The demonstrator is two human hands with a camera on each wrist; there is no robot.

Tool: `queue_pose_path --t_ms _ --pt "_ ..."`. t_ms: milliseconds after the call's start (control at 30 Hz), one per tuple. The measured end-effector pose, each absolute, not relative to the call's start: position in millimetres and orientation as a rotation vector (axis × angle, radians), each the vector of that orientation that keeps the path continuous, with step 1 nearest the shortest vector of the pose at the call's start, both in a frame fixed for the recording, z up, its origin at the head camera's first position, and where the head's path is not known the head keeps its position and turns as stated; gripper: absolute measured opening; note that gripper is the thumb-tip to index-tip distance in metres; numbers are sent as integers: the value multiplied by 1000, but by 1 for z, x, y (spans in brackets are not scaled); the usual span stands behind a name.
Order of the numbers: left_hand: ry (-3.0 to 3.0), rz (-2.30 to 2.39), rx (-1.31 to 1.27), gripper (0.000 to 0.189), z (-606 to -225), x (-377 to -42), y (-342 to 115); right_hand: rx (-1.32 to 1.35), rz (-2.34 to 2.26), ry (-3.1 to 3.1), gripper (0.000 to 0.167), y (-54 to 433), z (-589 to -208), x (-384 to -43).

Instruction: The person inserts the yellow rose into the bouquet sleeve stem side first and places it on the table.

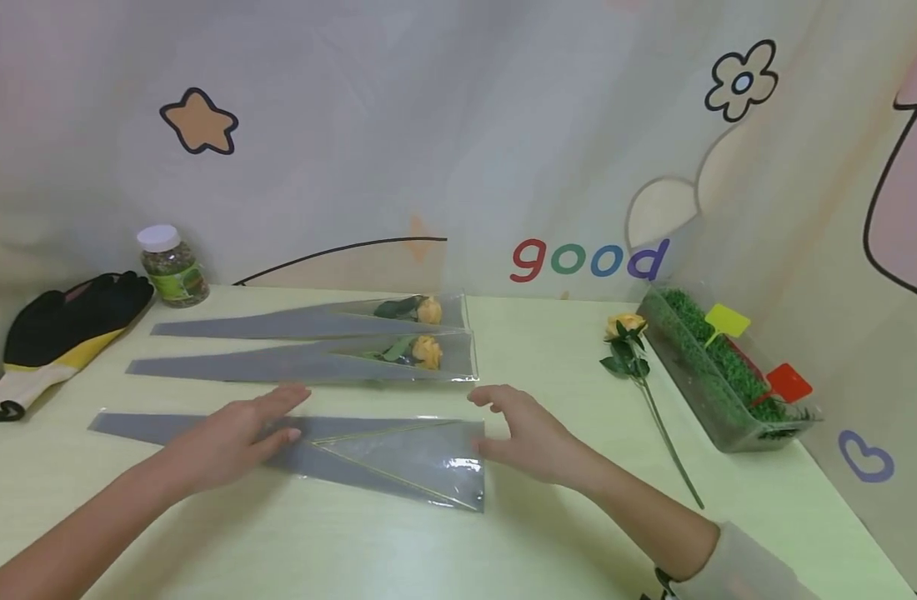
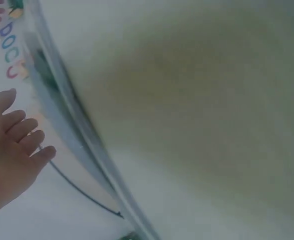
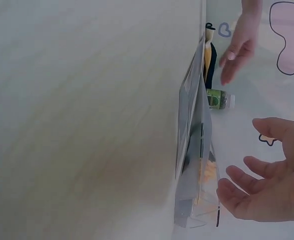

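Note:
A grey flower sleeve (image 1: 398,458) with a clear, gold-edged front lies flat on the table, no flower visible inside. Over its middle is my left hand (image 1: 237,437), fingers loosely extended and holding nothing; whether it touches the sleeve I cannot tell. Just off the sleeve's wide right end hovers my right hand (image 1: 529,437), fingers spread and slightly bent, with nothing in them. The right wrist view shows that same hand (image 3: 267,180) above the tabletop. Behind lie two more sleeves, each with a yellow rose (image 1: 427,352) inside. To the right rests a loose yellow rose (image 1: 625,325) with a long stem.
A clear box (image 1: 729,417) of green artificial grass with yellow and red tags stands at the right edge. At the back left are a jar (image 1: 175,271) with a white lid and a black, yellow and white glove (image 1: 76,325). A printed curtain hangs behind.

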State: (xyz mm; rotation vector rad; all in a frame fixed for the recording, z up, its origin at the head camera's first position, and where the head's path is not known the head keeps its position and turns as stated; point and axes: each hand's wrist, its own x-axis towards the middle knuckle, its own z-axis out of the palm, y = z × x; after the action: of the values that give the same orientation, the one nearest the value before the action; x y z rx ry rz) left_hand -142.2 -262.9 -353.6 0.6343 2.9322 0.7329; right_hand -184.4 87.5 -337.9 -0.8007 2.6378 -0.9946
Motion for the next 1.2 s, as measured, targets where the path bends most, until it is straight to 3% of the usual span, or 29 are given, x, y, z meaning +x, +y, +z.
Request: queue_pose_path --t_ms 400,1200 --pt "2789 600 683 61 -391 -138 -258 -900 -760 2606 47 99 -346 -179" --pt "2791 604 577 63 -385 -133 -241 -965 -245 2810 62 88 -368 -199"
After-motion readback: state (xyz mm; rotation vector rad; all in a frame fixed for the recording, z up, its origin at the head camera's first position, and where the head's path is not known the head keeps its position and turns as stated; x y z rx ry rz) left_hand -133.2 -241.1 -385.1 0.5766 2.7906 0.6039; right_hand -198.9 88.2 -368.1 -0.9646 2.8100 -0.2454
